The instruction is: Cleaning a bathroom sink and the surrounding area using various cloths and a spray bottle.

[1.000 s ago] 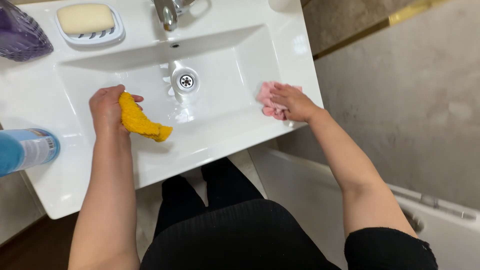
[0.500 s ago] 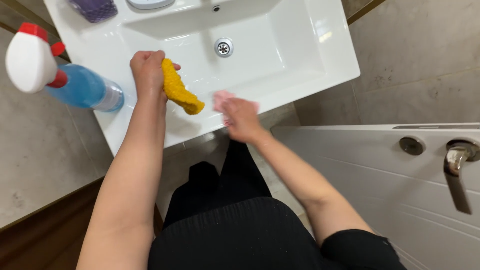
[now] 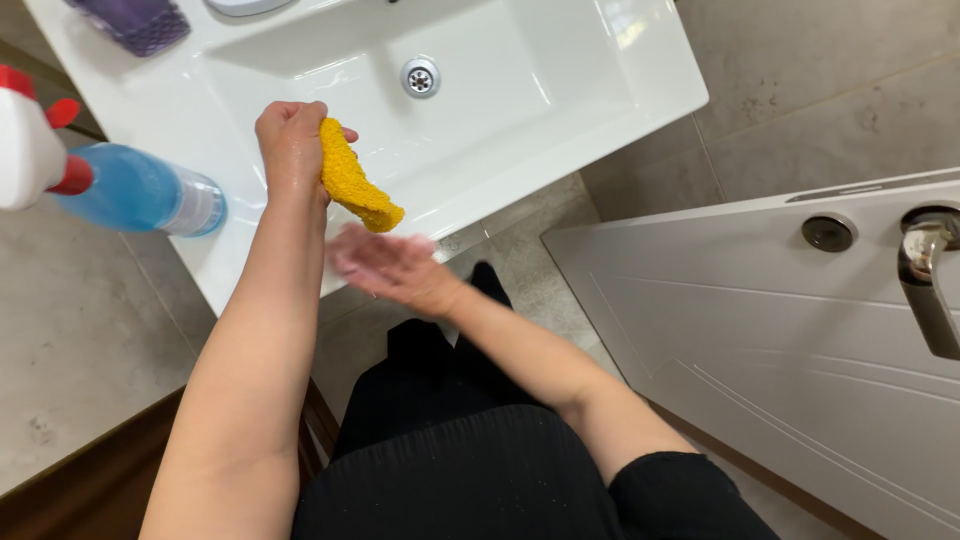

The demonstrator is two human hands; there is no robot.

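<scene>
Pink cloth gone from right hand, now blurred, fingers spread empty, centre frame off the sink. Left hand stays clenched on yellow cloth over front rim. Wiping paused, apparently.

Blue spray bottle, red-white trigger, sink's left rim.

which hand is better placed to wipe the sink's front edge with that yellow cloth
Left, probably. The left hand already grips the yellow cloth right over the sink front rim. The right hand is blurred, appears open and holds nothing, below the rim.
</scene>
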